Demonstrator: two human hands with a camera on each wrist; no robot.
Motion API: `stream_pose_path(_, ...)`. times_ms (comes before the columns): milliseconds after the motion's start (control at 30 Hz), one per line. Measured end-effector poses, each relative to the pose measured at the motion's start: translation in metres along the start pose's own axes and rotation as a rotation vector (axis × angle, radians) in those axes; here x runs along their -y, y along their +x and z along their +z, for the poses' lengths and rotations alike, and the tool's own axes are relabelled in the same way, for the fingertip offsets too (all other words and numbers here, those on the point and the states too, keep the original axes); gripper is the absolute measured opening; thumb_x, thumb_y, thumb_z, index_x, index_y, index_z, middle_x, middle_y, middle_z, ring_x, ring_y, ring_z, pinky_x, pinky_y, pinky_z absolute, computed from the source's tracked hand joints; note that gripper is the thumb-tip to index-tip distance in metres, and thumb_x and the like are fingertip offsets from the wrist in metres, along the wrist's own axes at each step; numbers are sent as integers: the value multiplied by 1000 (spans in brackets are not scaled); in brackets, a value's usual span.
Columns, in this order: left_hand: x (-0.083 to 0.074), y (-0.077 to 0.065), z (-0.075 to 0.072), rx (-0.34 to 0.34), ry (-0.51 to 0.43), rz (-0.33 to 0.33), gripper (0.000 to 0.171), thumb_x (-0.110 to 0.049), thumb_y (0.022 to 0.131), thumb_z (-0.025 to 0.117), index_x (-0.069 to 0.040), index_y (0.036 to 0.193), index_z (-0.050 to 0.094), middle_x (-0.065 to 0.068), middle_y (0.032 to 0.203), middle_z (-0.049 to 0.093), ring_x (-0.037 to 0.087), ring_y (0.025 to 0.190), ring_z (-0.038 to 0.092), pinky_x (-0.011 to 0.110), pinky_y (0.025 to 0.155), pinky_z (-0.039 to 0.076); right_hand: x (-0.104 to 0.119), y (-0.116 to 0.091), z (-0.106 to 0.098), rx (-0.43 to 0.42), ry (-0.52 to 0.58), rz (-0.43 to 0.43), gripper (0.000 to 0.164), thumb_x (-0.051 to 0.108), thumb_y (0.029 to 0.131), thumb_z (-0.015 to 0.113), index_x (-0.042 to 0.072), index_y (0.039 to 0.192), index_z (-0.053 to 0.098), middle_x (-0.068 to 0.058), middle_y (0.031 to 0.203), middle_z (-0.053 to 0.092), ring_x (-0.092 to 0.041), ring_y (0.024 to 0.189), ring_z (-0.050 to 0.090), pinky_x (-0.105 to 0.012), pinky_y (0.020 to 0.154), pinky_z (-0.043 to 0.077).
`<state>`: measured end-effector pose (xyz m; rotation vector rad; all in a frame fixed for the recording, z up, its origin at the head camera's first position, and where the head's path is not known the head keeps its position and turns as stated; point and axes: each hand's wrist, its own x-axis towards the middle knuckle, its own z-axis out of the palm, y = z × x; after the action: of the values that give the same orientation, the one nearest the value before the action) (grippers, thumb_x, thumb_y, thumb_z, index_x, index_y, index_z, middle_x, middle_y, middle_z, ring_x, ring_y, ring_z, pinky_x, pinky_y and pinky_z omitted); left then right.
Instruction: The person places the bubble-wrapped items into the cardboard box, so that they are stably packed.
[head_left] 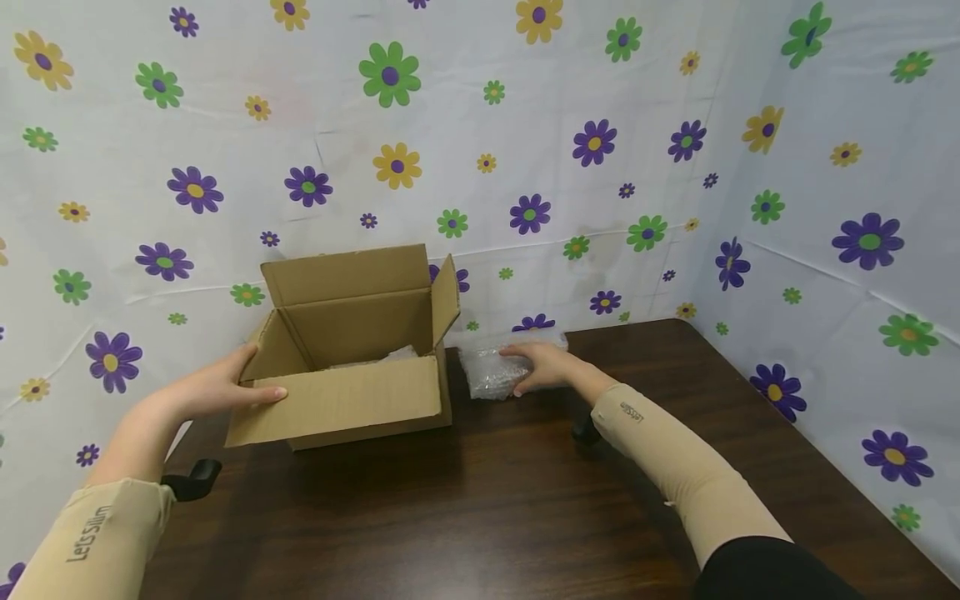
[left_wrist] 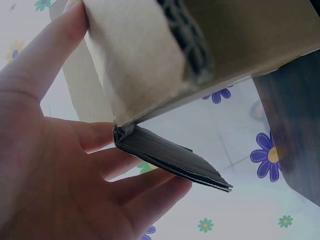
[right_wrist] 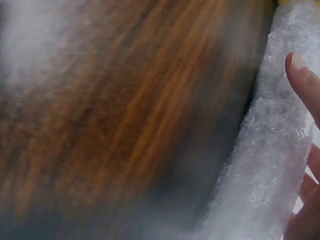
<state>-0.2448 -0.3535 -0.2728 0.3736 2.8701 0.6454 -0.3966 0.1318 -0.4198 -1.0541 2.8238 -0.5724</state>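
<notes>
A cardboard box (head_left: 348, 267) stands with its flaps spread on the table. My left hand (head_left: 202, 390) grips the box at its front left corner, thumb over the front flap (head_left: 363, 402) and fingers behind the left side flap (left_wrist: 175, 157). Inside the box, some clear wrapping (head_left: 401, 353) shows above the front flap; the rest of the contents is hidden. Right of the box lies a bubble-wrapped package (head_left: 483, 373). My right hand (head_left: 551, 367) holds it from above, with the thumb (right_wrist: 304, 85) along the near side and the fingers over the far side.
The dark wooden table (head_left: 465, 508) reaches back to a white flowered cloth (head_left: 322, 100) close behind the box and package. A second stretch of flowered cloth (head_left: 825, 192) runs along the right edge. Black straps (head_left: 195, 480) sit at the wrists.
</notes>
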Motion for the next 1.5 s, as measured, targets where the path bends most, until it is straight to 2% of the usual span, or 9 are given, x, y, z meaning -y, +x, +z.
stream_pose_path(233, 0, -1, -1, -6, 1, 8, 106, -40, 89, 68, 23, 143, 1, 50, 143, 8, 65, 129, 14, 73, 100, 21, -1, -1, 3, -38, 3, -6, 75, 30, 75, 85, 17, 142, 51, -5, 144, 49, -28, 132, 45, -47, 108, 36)
stream_pose_path(533, 1, 0, 0, -7, 16, 2, 106, -41, 89, 68, 23, 142, 2, 50, 142, 9, 65, 129, 15, 73, 100, 21, 0, -1, 4, -46, -36, 34, 72, 32, 77, 83, 21, 140, 53, -5, 144, 50, -28, 132, 45, -48, 107, 37)
stream_pose_path(867, 2, 1, -1, -3, 22, 3, 106, -42, 89, 67, 23, 142, 2, 50, 142, 9, 65, 129, 15, 73, 100, 21, 3, -3, 2, -47, 0, -25, 74, 30, 74, 85, 16, 139, 54, -6, 142, 52, -29, 129, 47, -47, 106, 38)
stream_pose_path(1233, 0, 0, -1, 1, 11, 6, 106, -42, 89, 67, 23, 142, 2, 50, 142, 8, 66, 128, 15, 73, 100, 22, 13, -9, -14, -19, 65, 0, 72, 27, 75, 85, 17, 140, 54, -5, 142, 52, -29, 130, 46, -48, 105, 39)
stream_pose_path(1500, 1, -1, -1, 0, 21, -5, 106, -43, 89, 67, 23, 142, 2, 50, 142, 9, 65, 128, 16, 73, 100, 22, 24, -17, -32, -35, 58, -40, 68, 28, 75, 85, 17, 136, 58, -5, 140, 53, -27, 130, 47, -46, 105, 40)
